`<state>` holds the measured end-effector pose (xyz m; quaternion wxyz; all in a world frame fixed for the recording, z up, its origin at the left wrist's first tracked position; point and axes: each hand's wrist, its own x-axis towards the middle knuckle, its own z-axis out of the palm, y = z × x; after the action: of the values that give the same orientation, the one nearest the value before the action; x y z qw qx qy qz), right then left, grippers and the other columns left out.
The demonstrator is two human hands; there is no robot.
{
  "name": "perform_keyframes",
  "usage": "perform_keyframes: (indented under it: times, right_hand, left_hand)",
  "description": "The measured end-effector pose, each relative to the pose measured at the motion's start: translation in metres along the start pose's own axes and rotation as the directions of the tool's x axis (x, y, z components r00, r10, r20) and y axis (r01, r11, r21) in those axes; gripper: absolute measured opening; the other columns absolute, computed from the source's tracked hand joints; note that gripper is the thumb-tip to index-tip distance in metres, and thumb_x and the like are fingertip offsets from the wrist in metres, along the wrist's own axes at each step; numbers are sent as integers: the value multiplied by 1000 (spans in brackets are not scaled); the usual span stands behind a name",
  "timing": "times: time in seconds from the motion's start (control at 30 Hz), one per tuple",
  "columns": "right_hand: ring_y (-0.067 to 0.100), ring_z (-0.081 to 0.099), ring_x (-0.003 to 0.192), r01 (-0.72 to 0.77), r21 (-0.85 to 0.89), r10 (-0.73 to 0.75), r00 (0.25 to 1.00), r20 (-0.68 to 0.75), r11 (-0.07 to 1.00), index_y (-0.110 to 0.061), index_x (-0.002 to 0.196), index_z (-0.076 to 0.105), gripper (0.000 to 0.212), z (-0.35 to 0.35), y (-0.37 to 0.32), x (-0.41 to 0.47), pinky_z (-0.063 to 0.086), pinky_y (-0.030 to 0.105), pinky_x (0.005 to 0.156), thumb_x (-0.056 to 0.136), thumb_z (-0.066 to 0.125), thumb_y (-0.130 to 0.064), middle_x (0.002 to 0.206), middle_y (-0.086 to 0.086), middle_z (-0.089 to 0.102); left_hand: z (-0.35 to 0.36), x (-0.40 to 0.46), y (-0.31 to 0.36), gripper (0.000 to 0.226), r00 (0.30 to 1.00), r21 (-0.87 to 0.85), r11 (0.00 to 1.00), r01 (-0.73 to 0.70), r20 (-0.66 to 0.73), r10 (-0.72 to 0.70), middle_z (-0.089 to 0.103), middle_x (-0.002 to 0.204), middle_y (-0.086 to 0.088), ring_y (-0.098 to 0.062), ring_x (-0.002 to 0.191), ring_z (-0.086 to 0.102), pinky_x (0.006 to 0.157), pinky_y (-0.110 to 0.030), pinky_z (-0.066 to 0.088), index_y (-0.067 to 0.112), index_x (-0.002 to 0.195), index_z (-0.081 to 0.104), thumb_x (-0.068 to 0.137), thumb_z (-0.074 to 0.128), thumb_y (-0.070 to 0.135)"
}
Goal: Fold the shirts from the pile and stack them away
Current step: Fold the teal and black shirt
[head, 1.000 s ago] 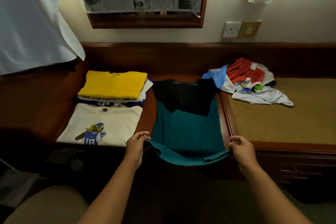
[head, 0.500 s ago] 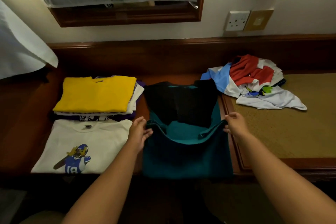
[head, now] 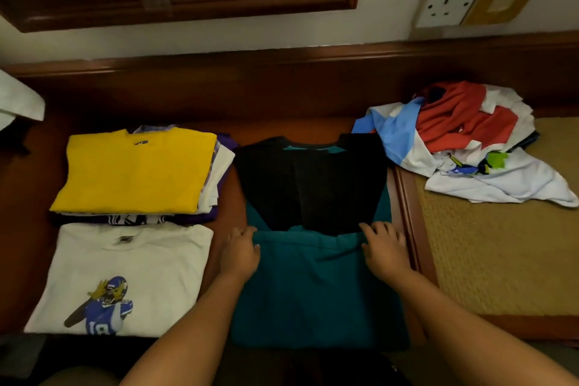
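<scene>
The teal jersey shirt with black sleeves lies in the middle of the dark wooden tabletop, between the folded stack topped by a yellow shirt on one side and the loose pile of red, white and blue shirts on the other. Its lower half is doubled up over the body. The left hand and the right hand each pinch a corner of the raised hem, just below the folded-in sleeves; both grips are closed on the teal cloth.

The risk is a crooked fold: if one hand lets go ahead of the other, or the hem lands off-square, the slippery-looking fabric may slide back toward the tabletop's front edge, where the fold already hangs close to the lip. The sleeves tucked underneath could also shift and bunch if the hem is dragged across them. The white shirt with a football-player print lies just beside the left hand and could be nudged.

Compared with half a second ago, the hem has travelled further up and lies flatter on the body, no longer lifted in a sagging curve, and both hands sit lower on the cloth.
</scene>
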<state>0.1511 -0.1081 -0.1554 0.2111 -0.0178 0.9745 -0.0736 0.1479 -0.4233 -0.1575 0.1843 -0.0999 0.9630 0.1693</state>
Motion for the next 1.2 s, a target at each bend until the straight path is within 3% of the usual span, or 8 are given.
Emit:
perform_keyframes:
  times: [0.3, 0.4, 0.5, 0.6, 0.8, 0.87, 1.0, 1.2]
  right_hand:
    - [18, 47, 111, 148, 190, -129, 986, -110, 971, -25, 94, 54, 13, -24, 14, 20, 25, 32, 89, 93, 48, -13, 99, -7, 54]
    - [21, 50, 110, 154, 247, -162, 987, 12, 957, -25, 108, 53, 15, -37, 13, 26, 33, 33, 88, 95, 50, -20, 106, -2, 59]
    - [22, 40, 125, 199, 36, -202, 963, 178, 979, -26, 137, 42, 47, -33, 1, 28, 31, 39, 103, 94, 53, -41, 129, -3, 52]
    - [21, 38, 123, 227, -37, -220, 965, 140, 973, -24, 127, 49, 35, -19, -6, 26, 26, 40, 106, 95, 51, -39, 124, -3, 51]
    - [17, 48, 104, 268, 124, -266, 963, -31, 955, -26, 95, 52, 7, -21, 1, 25, 24, 26, 83, 98, 46, -25, 100, -8, 50]
    - [17, 49, 108, 257, 124, -263, 964, 37, 959, -29, 104, 50, 8, -21, 3, 23, 28, 29, 87, 99, 44, -27, 105, -8, 53]
    - [19, 39, 124, 214, -7, -211, 966, 150, 977, -27, 138, 41, 44, -15, 2, 21, 27, 39, 105, 96, 48, -38, 130, -4, 46]
    - [17, 44, 114, 245, 93, -247, 969, 12, 965, -25, 115, 54, 21, -15, -2, 21, 30, 34, 97, 95, 50, -23, 116, -6, 51]
  left_hand:
    - [-14, 24, -8, 14, 981, -6, 989, -146, 127, 146, 53, 109, -3, -24, 107, 47, 90, -34, 39, 19, 100, 57, 89, 60, 27]
    - [-23, 28, -6, 14, 959, -128, 984, -126, 239, 153, 56, 93, 1, -19, 91, 53, 77, -33, 44, 25, 86, 48, 90, 61, 30]
    - [-29, 29, -1, 20, 948, -114, 988, -106, 288, 135, 57, 86, 3, -13, 77, 53, 66, -29, 43, 24, 89, 50, 89, 63, 39]
    - [-28, 31, 2, 25, 937, -35, 993, -111, 331, 117, 60, 94, 2, -11, 82, 53, 67, -25, 40, 20, 106, 59, 92, 58, 41]
    - [-31, 37, -5, 23, 938, -129, 990, -64, 331, 104, 65, 108, -7, -20, 100, 58, 78, -24, 38, 11, 110, 65, 97, 54, 26]
    - [-35, 37, -4, 18, 926, -164, 984, -63, 357, 119, 64, 107, -3, -19, 102, 58, 78, -23, 37, 13, 108, 65, 97, 52, 19]
    - [-37, 36, 5, 19, 889, -219, 975, -49, 435, 142, 64, 107, 0, -13, 99, 57, 78, -21, 39, 17, 104, 66, 95, 49, 11]
    - [-41, 41, 13, 11, 887, -160, 982, -95, 435, 157, 62, 89, 1, -15, 87, 58, 68, -24, 39, 24, 84, 60, 94, 57, 28]
